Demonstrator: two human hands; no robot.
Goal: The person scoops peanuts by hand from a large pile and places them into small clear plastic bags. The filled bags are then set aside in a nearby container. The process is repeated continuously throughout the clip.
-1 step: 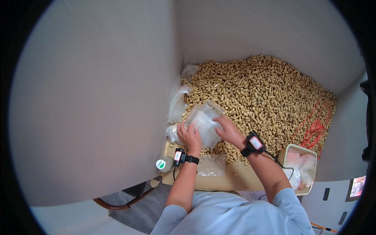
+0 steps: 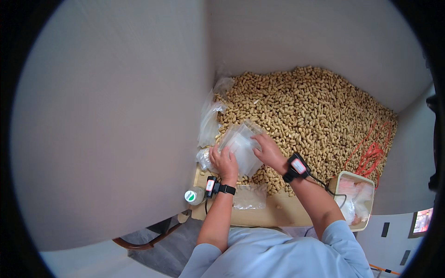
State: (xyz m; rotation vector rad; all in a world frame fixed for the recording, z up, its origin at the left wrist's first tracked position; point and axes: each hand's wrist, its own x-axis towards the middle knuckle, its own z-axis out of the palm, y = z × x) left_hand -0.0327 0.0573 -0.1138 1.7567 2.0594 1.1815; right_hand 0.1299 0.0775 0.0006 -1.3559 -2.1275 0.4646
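A stack of clear plastic bags (image 2: 242, 147) lies fanned out on the near left part of a heap of unshelled peanuts (image 2: 306, 111). My left hand (image 2: 224, 161) rests on the left edge of the stack with its fingers spread. At the stack's right side, my right hand (image 2: 269, 150) touches the plastic with its index finger stretched out and its thumb apart. Neither hand visibly grips a bag. A single flat clear bag (image 2: 249, 197) lies on the wooden tabletop (image 2: 264, 215) just in front of the stack.
More clear bags (image 2: 211, 123) lie crumpled along the left wall. A bottle with a green and white cap (image 2: 190, 196) stands near my left wrist. To the right, a cream basket (image 2: 369, 206) holds pinkish and clear plastic, with tangled red string (image 2: 372, 155) behind it. Tall grey panels (image 2: 116, 116) surround the table.
My right hand and wrist have shifted very slightly to the left over the bags. Otherwise nothing visibly differs.
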